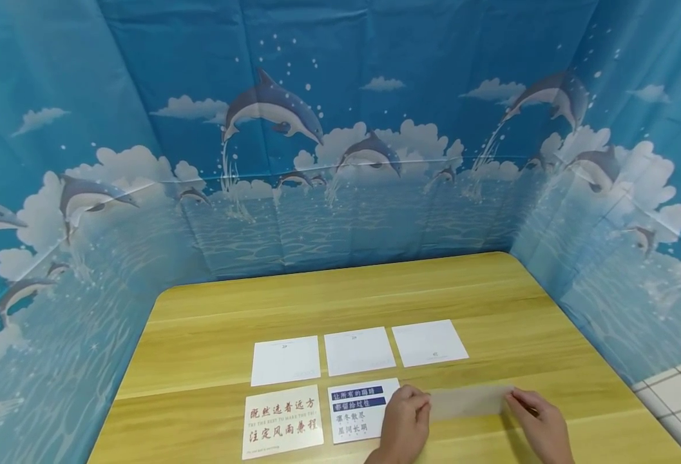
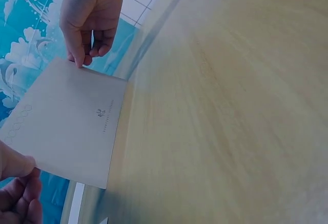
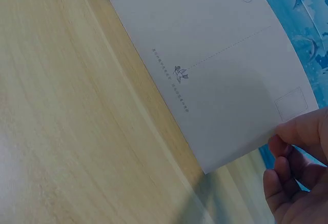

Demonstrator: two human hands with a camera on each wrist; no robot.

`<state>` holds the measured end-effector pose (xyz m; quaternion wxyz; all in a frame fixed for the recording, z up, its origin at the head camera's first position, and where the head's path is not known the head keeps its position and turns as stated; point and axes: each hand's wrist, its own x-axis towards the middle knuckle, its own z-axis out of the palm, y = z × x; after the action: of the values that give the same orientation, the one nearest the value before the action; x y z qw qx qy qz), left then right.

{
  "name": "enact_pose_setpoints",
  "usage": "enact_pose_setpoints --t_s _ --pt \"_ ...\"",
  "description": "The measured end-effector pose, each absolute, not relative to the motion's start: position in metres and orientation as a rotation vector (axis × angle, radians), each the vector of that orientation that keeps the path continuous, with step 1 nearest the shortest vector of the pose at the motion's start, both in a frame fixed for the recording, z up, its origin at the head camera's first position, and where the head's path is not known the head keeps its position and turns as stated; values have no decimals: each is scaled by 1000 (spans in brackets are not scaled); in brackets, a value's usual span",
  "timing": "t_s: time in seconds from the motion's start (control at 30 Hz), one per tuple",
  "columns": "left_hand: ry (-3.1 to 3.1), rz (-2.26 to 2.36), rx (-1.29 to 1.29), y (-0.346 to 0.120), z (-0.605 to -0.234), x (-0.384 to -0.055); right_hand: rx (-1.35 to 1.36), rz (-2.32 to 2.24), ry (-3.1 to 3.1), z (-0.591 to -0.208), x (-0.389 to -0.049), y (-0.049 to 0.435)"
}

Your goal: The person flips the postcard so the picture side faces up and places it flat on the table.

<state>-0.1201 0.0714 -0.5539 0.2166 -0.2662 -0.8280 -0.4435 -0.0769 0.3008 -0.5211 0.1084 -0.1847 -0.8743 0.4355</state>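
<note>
Between both hands a postcard (image 1: 468, 401) is held up by its two short ends, tilted so that the head view sees it as a narrow strip. My left hand (image 1: 405, 419) pinches one end between thumb and fingers. At the other end my right hand (image 1: 540, 422) pinches the edge the same way. In the right wrist view the postcard (image 3: 225, 75) shows a pale side with a small bird drawing, a dotted line, a stamp box and printed circles. Just left of my left hand lies a card with blue bands and Chinese lettering (image 1: 354, 419).
A cream card with red lettering (image 1: 282, 419) lies at the front left. Behind it, three white cards, left (image 1: 285, 362), middle (image 1: 360, 352) and right (image 1: 430, 343), form a row on the wooden table (image 1: 201, 335). A dolphin-print curtain (image 1: 340, 212) surrounds the table's far sides.
</note>
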Motion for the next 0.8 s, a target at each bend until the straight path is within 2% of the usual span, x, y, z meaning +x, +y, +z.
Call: enact_pose_setpoints --t_s 0.37,0.8 --pt "-2323 -1214 -814 67 -550 -116 -737 1507 -2649 -513 -70 308" --pt "-2349 -1431 -902 63 -549 -106 -630 1604 -2575 -521 -53 311"
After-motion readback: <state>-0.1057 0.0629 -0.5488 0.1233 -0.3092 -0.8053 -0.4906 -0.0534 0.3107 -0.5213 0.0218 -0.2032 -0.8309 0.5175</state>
